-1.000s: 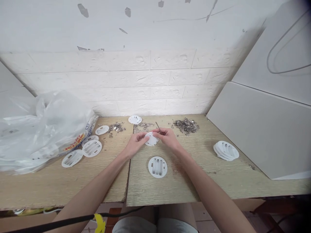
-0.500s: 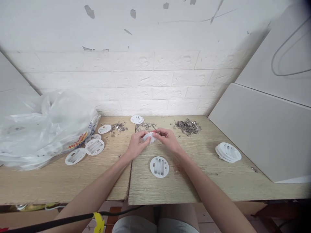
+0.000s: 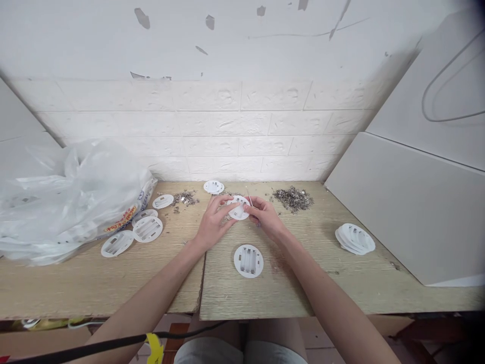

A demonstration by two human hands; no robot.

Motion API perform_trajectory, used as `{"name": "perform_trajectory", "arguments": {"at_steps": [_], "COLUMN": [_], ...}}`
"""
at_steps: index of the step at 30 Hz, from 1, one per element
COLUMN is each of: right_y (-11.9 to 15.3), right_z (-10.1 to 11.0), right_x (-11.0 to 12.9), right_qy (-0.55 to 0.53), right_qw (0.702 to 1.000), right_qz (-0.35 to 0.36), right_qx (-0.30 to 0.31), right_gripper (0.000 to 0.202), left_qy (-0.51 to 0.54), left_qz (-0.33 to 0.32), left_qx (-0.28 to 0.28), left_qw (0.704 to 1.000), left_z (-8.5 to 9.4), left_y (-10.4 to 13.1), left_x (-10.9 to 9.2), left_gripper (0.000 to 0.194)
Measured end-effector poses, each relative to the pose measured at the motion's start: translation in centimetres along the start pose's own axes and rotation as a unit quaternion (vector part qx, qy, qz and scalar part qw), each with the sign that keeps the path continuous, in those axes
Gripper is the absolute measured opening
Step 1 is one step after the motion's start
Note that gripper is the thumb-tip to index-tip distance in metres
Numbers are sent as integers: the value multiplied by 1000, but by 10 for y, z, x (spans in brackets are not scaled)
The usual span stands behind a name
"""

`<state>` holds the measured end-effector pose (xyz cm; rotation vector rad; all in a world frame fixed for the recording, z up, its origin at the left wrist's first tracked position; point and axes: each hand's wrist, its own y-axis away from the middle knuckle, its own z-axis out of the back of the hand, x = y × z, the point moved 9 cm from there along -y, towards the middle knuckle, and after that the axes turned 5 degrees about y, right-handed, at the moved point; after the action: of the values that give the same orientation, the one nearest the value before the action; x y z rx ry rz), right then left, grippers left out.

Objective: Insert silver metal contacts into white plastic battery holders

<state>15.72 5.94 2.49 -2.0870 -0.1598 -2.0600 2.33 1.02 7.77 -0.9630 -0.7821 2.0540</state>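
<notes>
A round white plastic battery holder (image 3: 239,211) is held just above the table, its slotted side facing me. My left hand (image 3: 214,222) grips it by the left edge, fingers on top. My right hand (image 3: 265,218) has a thin metal rod-like tool (image 3: 249,194) pointing up between its fingers, with the thumb touching the holder's right edge. What kind of tool it is cannot be made out. Below the hands, another white battery holder (image 3: 248,261) lies flat on the table. Small metal pieces are partly hidden behind my left hand.
A pile of small metal contacts (image 3: 293,199) lies at the back right, a smaller pile (image 3: 185,197) at the back left. Stacked holders (image 3: 355,239) stand right; loose holders (image 3: 147,230) lie left beside a plastic bag (image 3: 76,202). A black cable (image 3: 197,329) crosses the front.
The held battery holder has tilted to show its slotted face. My right hand's tool has swung more upright, and the left fingers have shifted over the holder's top edge.
</notes>
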Motion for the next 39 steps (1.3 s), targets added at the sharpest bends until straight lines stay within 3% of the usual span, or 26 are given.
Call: {"name": "perform_trajectory", "arguments": {"at_steps": [5,9,12,15,19,22,25,30,35,37,39], "right_y": [-1,14,45,85,134,154,161,161,154,153,154], "right_z": [14,44,96,163,245,276,286,279,272,275,274], "right_x": [9,35,57,69,66,64,59,50,32,26,33], "right_qy": [64,142,178,248,344,376,384,405,478,523,566], "right_qw": [995,976,949,910,837,807,801,784,759,732,693], "right_qz": [28,77,94,46,-90,-122,-129,-152,-178,-182,-142], "right_qx": [-68,-148,-244,-329,-417,-439,-441,-445,-405,-398,-422], "right_gripper": [40,40,42,40,25,15,11,11,17,29,38], "left_qy": [-18,-35,-72,-139,-225,-258,-279,-276,-187,-138,-101], "left_qz": [51,77,104,123,196,230,250,243,272,294,299], "left_qx": [27,35,19,41,56,87,122,98,68,54,50], "left_qw": [998,996,992,982,953,934,919,925,942,944,948], "left_z": [-2,11,45,86,138,150,146,147,145,139,127], "left_y": [-4,-4,9,36,81,105,118,118,110,107,104], "left_x": [8,4,1,7,40,64,79,80,53,37,22], "left_gripper": [64,57,47,43,44,52,57,55,63,64,63]}}
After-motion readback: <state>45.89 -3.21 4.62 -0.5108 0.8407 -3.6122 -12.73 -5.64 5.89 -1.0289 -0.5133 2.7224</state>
